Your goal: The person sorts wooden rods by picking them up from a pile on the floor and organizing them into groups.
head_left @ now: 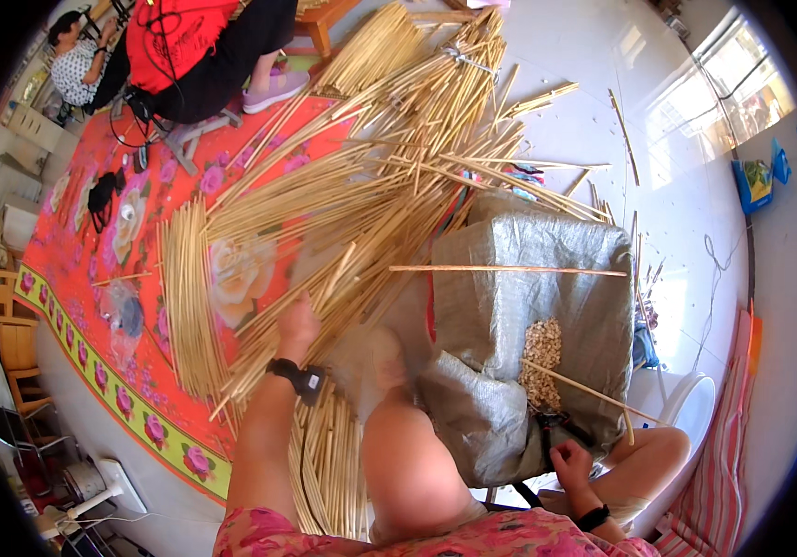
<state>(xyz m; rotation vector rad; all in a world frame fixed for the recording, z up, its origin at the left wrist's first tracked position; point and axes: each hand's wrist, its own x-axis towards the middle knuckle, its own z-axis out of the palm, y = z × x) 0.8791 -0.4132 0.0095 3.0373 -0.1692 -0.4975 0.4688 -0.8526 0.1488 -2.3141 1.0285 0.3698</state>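
A large grey woven-plastic sack lies spread in front of the person's right knee. To its left, a loose mass of long, thin, straw-yellow stalks fans out, reaching beyond its far edge. The person's left hand, with a black band at the wrist, is on these stalks, left of the sack; blur and overlap make it impossible to tell whether the fingers are clamped on any. The right hand is at the sack's near edge, well apart from the left, fingers curled beside a black-handled tool; whether it grips the tool cannot be told. A small heap of pale beige chips lies on the sack, with one slim yellow stick slanting across it. Another straight, light-brown stick lies across the sack's far part. A neat, flat bundle of yellow stalks lies farther left of the sack, on a red floral mat. A white round bucket stands just right of the sack.
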